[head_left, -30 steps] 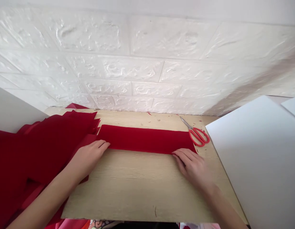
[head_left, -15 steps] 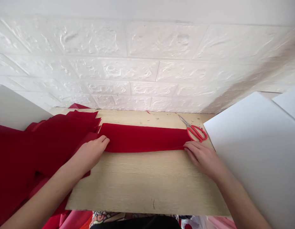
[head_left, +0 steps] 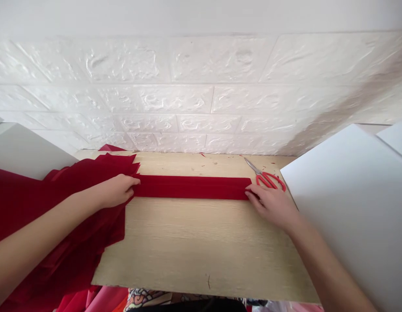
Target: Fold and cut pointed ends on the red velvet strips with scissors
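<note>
Red fabric strip (head_left: 191, 187) lies creased lengthwise across a pale wooden tabletop (head_left: 204, 247), with a wide band of wood between it and the near edge. Left hand (head_left: 118, 190) rests half-curled at its left end, right hand (head_left: 269, 206) at its right; any grip cannot be told. Red-handled scissors (head_left: 267, 180) sit just beyond the right hand, beside a white board (head_left: 344, 203); a heap of red fabric (head_left: 57, 225) spills off the table's left edge.

A folded red strip (head_left: 191, 187) lies across the pale wooden tabletop (head_left: 204, 247), with a loose heap of red sheet (head_left: 57, 225) spreading off its left end, red-handled steel scissors (head_left: 267, 180) behind its right end, and a white board (head_left: 347, 216) at frame right.
</note>
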Available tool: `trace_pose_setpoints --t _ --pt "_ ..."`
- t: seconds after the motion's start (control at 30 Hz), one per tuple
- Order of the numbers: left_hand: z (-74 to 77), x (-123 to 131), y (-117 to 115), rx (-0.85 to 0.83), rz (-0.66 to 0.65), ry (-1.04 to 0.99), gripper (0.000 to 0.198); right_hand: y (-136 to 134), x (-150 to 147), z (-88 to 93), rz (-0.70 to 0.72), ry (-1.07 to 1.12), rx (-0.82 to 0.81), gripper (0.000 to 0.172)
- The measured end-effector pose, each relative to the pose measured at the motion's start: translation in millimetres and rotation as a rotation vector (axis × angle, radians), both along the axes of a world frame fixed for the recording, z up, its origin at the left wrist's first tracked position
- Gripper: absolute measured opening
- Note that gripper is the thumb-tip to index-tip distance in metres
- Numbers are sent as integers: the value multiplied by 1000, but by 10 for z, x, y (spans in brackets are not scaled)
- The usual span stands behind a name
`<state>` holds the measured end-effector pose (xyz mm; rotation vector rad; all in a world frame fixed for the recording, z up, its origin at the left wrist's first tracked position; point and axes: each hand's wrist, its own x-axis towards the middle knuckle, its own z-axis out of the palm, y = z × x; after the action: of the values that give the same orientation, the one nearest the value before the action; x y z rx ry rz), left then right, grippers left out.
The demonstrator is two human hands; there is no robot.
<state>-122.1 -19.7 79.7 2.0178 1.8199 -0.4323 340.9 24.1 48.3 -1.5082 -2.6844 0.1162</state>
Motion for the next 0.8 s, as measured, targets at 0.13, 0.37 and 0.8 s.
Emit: trace_pose_setpoints --t 0.13,0.37,0.8 --pt "-80 -123 223 -24 63 -42 36 188 -161 73 -100 -131 -65 27" --pt "-187 -265 330 -84 176 -163 28 204 -186 -87 -191 -85 12 20" --pt "-193 -178 453 -156 328 -110 22 148 -214 -252 -363 73 72 24"
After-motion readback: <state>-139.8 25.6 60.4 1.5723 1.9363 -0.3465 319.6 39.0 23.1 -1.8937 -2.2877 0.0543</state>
